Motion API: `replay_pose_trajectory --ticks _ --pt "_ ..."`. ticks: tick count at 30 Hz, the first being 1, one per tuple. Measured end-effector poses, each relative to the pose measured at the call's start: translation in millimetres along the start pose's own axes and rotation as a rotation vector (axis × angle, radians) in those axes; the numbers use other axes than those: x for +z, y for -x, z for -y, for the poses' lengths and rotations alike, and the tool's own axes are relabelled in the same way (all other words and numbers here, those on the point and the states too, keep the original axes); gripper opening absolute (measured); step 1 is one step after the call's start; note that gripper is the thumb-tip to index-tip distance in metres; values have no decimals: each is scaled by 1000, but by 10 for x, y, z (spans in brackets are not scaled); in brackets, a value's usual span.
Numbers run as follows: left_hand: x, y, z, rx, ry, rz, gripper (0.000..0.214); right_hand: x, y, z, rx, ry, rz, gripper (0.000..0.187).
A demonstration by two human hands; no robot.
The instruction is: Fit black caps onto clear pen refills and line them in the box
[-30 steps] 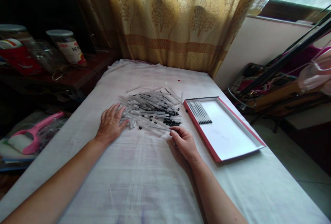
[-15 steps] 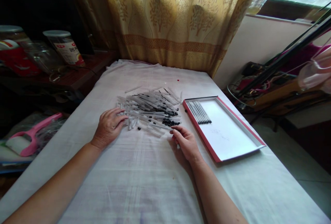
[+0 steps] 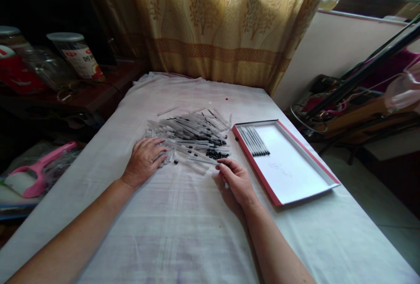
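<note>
A: Where does the pile of pen parts (image 3: 193,131) lie?
B: On the pale cloth (image 3: 183,231), in the middle. Call it the clock's centre, with twelve at the curtain (image 3: 223,21). Small black plugs (image 3: 218,156) cluster at its four o'clock edge.

A: And the hands?
B: The right hand (image 3: 232,178) is between four and five. Thumb and forefinger are pinched together, seemingly on a slim pen part (image 3: 226,185) whose pale end shows beneath the palm. The left hand (image 3: 145,157) is at eight, fingers loosely curled over small clear pieces at the pile's edge; I can't tell whether it grips one.

A: Which step is this?
B: My reading: picking out pieces, one hand holding while the other feels through the pile. The next move calls for a light fingertip pinch on a single piece, since they overlap.

A: What's beyond?
B: The shallow red-edged box (image 3: 302,183), between three and four, with a row of black-tipped pens (image 3: 253,140) in its far left corner.

A: Any writing?
B: A faint scribble (image 3: 279,169) on the box's white floor, illegible. At ten, a lidded jar (image 3: 78,58) bears a label with red marks and dark characters, too small to read. No brand is legible.
</note>
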State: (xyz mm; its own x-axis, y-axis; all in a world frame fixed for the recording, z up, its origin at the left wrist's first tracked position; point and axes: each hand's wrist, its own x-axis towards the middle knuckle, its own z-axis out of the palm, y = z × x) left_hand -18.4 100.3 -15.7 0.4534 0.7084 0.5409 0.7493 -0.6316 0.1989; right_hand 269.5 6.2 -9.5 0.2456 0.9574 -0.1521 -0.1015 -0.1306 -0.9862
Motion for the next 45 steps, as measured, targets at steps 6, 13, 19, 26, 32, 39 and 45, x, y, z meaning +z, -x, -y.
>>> replay_pose_trajectory --ticks 6,13,19,26,32,39,45 --pt "-114 54 -301 2 74 -33 29 -30 21 -37 -48 -24 16 32" --pt "-65 183 -561 -114 295 17 24 -38 52 -53 -87 29 46 27" --pt "-52 168 -582 -131 345 76 25 -26 58 -18 -55 50 68 25" --pt "-56 168 -720 -157 470 99 21 -39 74 -2 11 117 169 29" --pt "-21 194 -838 -226 656 206 19 -118 79 75 -211 509 408 20" --pt "19 210 -855 -303 712 218 17 -93 100 92 -325 699 455 21" --pt "29 215 -837 -311 737 241 16 -79 85 99 -351 725 478 20"
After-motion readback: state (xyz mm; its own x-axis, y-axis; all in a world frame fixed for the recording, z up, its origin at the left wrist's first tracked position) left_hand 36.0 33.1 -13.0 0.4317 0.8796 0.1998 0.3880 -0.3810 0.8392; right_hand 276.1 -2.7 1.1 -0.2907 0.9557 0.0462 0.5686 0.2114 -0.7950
